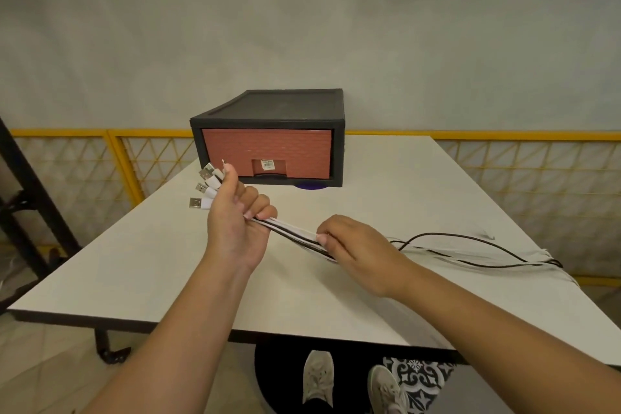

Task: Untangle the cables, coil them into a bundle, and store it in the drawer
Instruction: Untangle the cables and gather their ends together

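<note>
**ITEM:** cables [292, 231], approx. five, mostly white w/ at least one black strand [433, 234].

**STATUS, done:** Looks untangled, or nearly so. You've got the plug ends gathered & lined up at one end, and the strands run side by side btwn your hands w/ no knot visible there.

**STATUS, left:** Coiling not begun, no loop formed yet. Bundle not made. Drawer [268, 151] shut, so opening, stowing & closing are all to do. Est. under halfway.

**HANDS:**
- L hand [232, 228]: raised above the table, fingers curled round the cables just behind the plugs; firm fist grip.
- R hand [356, 252]: lower & nearer you, thumb & fingers pinching the same strands a bit further along.

**LOCATION:** Held part is off the surface, sloping down from L to R. The rest trails rightward across the white table [134, 262] to its right edge; can't tell if the ends hang over.

**APPEARANCE:**
- USB-A plugs [201, 188]: silver tips, white housings, fanned out to the left of your L fist. One thin connector pokes up beside them, type unclear.
- Cords: thin & limp; the black one bows up in a slack arc past your R hand. Far ends blurred.

**STORAGE:** black-framed single-drawer unit [285, 107] at the far side of the table, reddish-brown front, label in the handle recess.
</note>
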A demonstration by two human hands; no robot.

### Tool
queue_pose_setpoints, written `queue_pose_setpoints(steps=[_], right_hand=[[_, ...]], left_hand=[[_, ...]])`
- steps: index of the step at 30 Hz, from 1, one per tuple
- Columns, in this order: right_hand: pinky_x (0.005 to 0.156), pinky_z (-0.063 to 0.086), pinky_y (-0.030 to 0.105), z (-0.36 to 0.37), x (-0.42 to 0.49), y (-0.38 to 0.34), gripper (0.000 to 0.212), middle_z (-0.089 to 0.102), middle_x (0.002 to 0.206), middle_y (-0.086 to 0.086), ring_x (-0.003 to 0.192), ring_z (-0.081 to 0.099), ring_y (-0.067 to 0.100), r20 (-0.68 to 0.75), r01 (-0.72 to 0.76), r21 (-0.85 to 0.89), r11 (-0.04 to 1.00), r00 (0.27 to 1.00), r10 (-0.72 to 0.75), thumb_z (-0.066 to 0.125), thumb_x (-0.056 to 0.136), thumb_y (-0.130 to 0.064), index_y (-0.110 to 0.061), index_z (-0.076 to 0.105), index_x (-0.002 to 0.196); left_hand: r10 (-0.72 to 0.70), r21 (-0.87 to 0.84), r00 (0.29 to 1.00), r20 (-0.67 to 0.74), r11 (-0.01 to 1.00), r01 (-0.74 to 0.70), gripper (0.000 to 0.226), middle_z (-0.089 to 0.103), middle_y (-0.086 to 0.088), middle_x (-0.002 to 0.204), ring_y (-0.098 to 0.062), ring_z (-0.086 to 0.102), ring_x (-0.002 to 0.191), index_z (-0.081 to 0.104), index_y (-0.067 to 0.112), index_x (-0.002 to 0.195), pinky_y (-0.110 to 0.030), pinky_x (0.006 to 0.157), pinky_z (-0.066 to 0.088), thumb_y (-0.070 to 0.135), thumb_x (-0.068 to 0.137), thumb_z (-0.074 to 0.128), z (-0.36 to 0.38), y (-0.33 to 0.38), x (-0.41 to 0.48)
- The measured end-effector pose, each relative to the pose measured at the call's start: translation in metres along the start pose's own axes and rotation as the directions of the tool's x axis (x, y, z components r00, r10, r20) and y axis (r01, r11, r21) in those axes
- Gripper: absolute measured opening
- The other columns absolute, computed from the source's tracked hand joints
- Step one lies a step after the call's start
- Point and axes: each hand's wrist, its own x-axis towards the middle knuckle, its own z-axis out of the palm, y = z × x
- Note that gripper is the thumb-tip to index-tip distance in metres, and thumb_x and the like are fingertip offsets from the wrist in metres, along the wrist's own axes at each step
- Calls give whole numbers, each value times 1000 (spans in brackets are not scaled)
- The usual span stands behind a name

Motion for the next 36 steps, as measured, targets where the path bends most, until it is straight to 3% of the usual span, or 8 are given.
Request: queue_pose_setpoints(steps=[7, 12, 15, 20, 25, 28, 32, 36], right_hand=[[78, 37, 23, -13, 3, 7, 19, 48, 92, -6, 88, 44, 14, -67, 17, -115, 993, 997, -25, 52, 99, -21, -12, 66, 106], [82, 44, 27, -25, 0, 3, 19, 49, 99, -8, 95, 49, 9, -28, -48, -105, 993, 999, 46, 52, 96, -38, -23, 61, 104], [73, 45, 29, -24, -2, -6, 22, 49, 106, -9, 90, 51, 12, -48, 32, -272, 962, 998, -47, 51, 96, -41, -25, 55, 111], [56, 44, 33, -19, -1, -15, 11, 52, 104, 2, 77, 47, 19, -94, 164, -425, 890, 970, -224, 61, 92, -23, -15, 59, 99], [65, 43, 34, -15, 1, -8, 21, 55, 105, 9, 91, 49, 27, -169, 104, -549, 829, 958, -232, 63, 91, -28, -9, 68, 86], [66, 32, 33, -15, 2, -6, 32, 52, 91, 4, 86, 44, 27, -278, -10, -601, 799, 940, -197, 60, 89, -35, -9, 69, 75], [65, 27, 33, -11, -1, -8, 24, 49, 84, 1, 82, 43, 23, -338, -119, -589, 800, 935, -110, 70, 86, -32, -10, 72, 76], [66, 24, 34, -4, -3, -3, 29, 51, 86, 4, 83, 39, 25, -326, -108, -626, 772, 936, -133, 54, 95, -26, -6, 66, 78]], left_hand=[[3, 39, 1000, 27, 999, -4, 52, 21, 8, 47, -7, 16, 44, 32, 22, 56, -19, 44, 20, 44, 100, 50, -1, -4, -2], [25, 55, 999, 30, 998, -26, 52, 21, 7, 48, -7, 17, 45, 34, 22, 55, -20, 46, 20, 43, 100, 49, 2, -6, -5], [38, 50, 999, 15, 998, -39, 52, 22, 7, 48, -7, 18, 45, 35, 21, 55, -20, 45, 23, 43, 100, 49, 6, -10, -7], [51, 62, 999, -5, 997, -50, 50, 23, 6, 49, -8, 19, 46, 36, 20, 57, -20, 45, 25, 43, 100, 49, 10, -12, -10], [65, 73, 998, 2, 995, -65, 50, 22, 6, 49, -8, 19, 46, 35, 20, 58, -20, 45, 26, 43, 100, 48, 12, -12, -14], [76, 84, 997, -7, 994, -75, 52, 22, 5, 49, -8, 18, 46, 34, 20, 56, -21, 44, 25, 43, 100, 48, 13, -14, -15], [85, 100, 995, -42, 992, -81, 54, 21, 5, 50, -9, 17, 45, 34, 20, 54, -21, 43, 23, 45, 99, 50, 17, -21, -19], [106, 130, 991, -81, 987, -95, 53, 22, 4, 51, -9, 19, 45, 34, 20, 55, -22, 43, 23, 46, 98, 51, 19, -26, -19]])
